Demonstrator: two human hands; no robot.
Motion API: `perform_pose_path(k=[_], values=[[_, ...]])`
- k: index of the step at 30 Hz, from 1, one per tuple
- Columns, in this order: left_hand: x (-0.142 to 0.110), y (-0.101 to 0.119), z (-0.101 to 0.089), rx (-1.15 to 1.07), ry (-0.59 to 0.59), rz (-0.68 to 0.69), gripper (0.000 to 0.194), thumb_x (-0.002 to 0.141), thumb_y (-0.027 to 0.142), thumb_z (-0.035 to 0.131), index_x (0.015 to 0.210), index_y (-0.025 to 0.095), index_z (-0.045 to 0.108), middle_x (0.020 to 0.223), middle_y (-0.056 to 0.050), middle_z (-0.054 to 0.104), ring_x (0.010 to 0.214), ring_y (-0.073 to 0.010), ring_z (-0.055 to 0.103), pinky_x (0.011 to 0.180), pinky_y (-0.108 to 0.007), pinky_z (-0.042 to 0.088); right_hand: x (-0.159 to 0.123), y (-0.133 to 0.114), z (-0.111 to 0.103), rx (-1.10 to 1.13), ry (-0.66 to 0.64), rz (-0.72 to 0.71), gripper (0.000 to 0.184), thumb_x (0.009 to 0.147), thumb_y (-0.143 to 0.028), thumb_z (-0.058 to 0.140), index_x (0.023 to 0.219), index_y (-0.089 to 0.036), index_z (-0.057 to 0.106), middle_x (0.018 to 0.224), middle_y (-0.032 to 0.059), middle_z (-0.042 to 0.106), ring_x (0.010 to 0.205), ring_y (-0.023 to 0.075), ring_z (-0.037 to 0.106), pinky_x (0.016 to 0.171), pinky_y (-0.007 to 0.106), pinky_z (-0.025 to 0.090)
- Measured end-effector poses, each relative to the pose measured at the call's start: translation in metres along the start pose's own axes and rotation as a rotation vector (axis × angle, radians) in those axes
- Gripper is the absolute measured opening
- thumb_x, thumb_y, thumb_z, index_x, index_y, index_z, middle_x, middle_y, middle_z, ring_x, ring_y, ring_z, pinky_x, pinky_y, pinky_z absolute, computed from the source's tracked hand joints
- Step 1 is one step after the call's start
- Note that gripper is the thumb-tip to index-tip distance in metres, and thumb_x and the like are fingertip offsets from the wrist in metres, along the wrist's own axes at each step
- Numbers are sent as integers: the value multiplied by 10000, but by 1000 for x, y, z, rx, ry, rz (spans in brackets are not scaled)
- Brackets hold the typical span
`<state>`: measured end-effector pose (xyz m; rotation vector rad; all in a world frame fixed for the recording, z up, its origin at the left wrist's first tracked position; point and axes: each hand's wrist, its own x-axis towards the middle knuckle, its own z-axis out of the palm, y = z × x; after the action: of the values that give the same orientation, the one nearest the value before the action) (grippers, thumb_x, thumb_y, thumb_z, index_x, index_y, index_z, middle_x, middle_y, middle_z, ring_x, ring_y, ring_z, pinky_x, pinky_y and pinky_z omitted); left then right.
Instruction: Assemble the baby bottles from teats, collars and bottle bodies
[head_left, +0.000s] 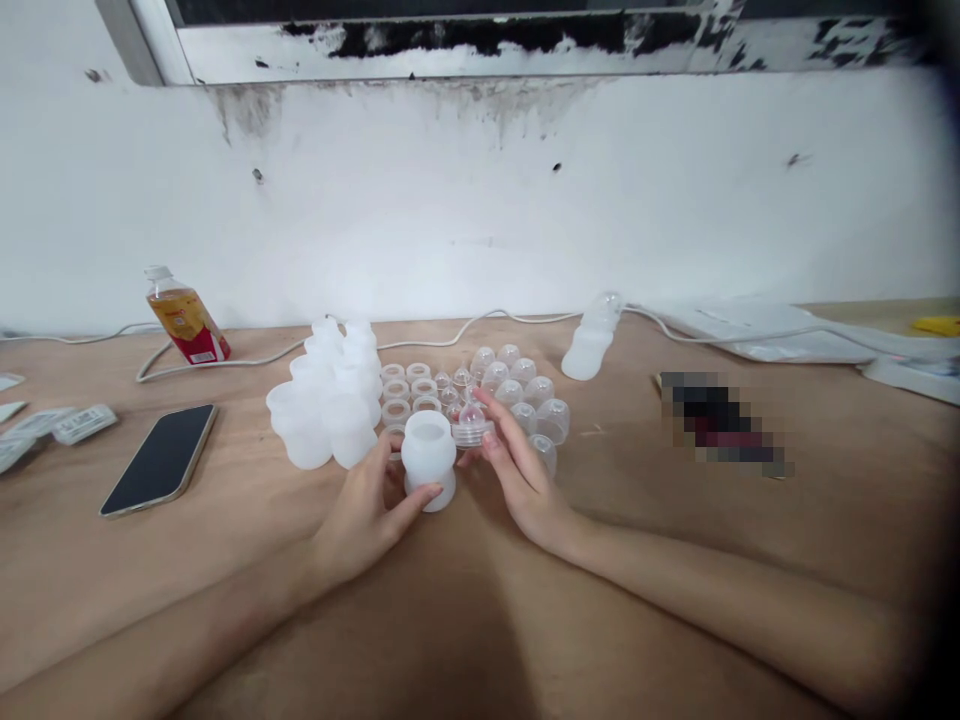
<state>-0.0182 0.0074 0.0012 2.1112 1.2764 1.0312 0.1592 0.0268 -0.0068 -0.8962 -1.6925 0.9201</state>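
Observation:
My left hand (371, 515) is wrapped round a small translucent white bottle body (428, 458) that stands upright on the wooden table (465, 620). My right hand (517, 465) pinches a clear nipple with its ring (470, 425) just right of the bottle's mouth. Behind them lie several white rings (409, 390), clear nipples and domed clear caps (525, 395). A cluster of several more white bottle bodies (326, 400) stands to the left.
A dark phone (160, 459) lies at the left, with small packets (71, 424) beyond it. A tilted drink bottle (186, 318) and a white cable (465, 328) lie near the wall. An assembled bottle (592, 340) lies at the back, papers (810, 335) at the right.

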Motion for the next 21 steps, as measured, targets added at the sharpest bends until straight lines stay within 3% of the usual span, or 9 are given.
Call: perform_pose_path(k=[3, 6, 9, 14, 18, 21], values=[[0, 2, -3, -125, -16, 16, 251, 769, 302, 499, 973, 179, 419, 976, -44, 532, 917, -167, 496, 808, -298, 396, 1, -2, 0, 68, 7, -9, 410, 863, -347, 307, 1262, -284, 233, 1219, 67, 380, 952, 168, 503, 836, 371, 438], [2, 3, -6, -238, -27, -18, 269, 773, 307, 494, 1001, 184, 423, 985, -43, 539, 941, -177, 499, 823, -301, 397, 4, -7, 0, 195, 43, -24, 427, 831, -357, 379, 1232, -293, 246, 1215, 65, 350, 1081, 192, 412, 786, 344, 479], [2, 1, -9, -306, -74, -109, 274, 776, 350, 474, 987, 177, 448, 949, -42, 556, 909, -195, 520, 761, -295, 422, 9, -15, -1, 354, 48, 43, 439, 792, -358, 446, 1193, -300, 276, 1154, 55, 367, 1015, 187, 464, 749, 348, 497], [3, 1, -13, -342, -97, -216, 328, 769, 401, 464, 1009, 178, 477, 978, -40, 560, 928, -219, 514, 732, -287, 419, 16, -19, -4, 556, 47, 165, 312, 772, -338, 476, 1055, -268, 368, 1049, 36, 409, 895, 168, 538, 726, 358, 494], [6, 4, -14, -307, -73, -221, 300, 750, 394, 498, 969, 191, 519, 940, -7, 561, 902, -188, 503, 757, -259, 390, 16, -18, -5, 548, 51, 156, 235, 740, -299, 538, 896, -250, 370, 954, 6, 439, 914, 151, 534, 780, 333, 463], [7, 6, -17, -300, -127, -203, 268, 725, 394, 525, 870, 170, 547, 845, -4, 554, 842, -177, 500, 702, -243, 387, 16, -17, -6, 477, -71, 120, 297, 705, -272, 589, 863, -253, 338, 975, 0, 465, 908, 139, 545, 813, 318, 439]])
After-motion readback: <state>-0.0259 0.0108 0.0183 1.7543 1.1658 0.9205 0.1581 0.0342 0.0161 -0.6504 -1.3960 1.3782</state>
